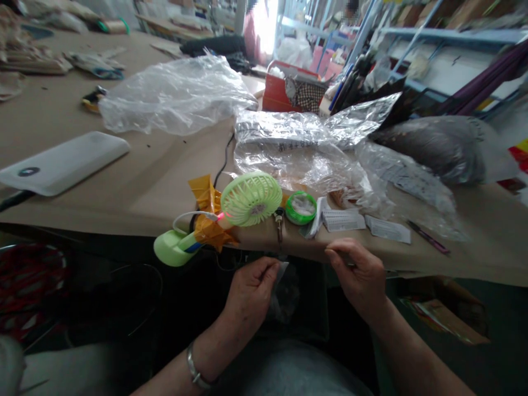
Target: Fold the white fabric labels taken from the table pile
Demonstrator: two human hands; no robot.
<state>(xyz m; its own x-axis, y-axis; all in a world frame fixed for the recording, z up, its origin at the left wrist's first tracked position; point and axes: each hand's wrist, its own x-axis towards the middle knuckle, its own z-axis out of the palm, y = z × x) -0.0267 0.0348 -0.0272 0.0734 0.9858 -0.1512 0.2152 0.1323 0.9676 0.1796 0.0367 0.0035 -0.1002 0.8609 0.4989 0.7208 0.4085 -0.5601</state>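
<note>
We pinch a clear plastic bag [282, 279] w/ L hand [251, 289], prob. so it hangs free below the grip; R hand [359, 275] has fingertips together, unclear to us if on sth. Paper slips [344, 220] lie past R hand, prob. for reach. Table edge [305, 250] is beyond both; open room btwn our 2 hands.

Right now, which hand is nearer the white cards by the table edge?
Right. The right hand is just in front of the white cards; the left hand, pinching clear plastic, is farther off to their left.
</note>
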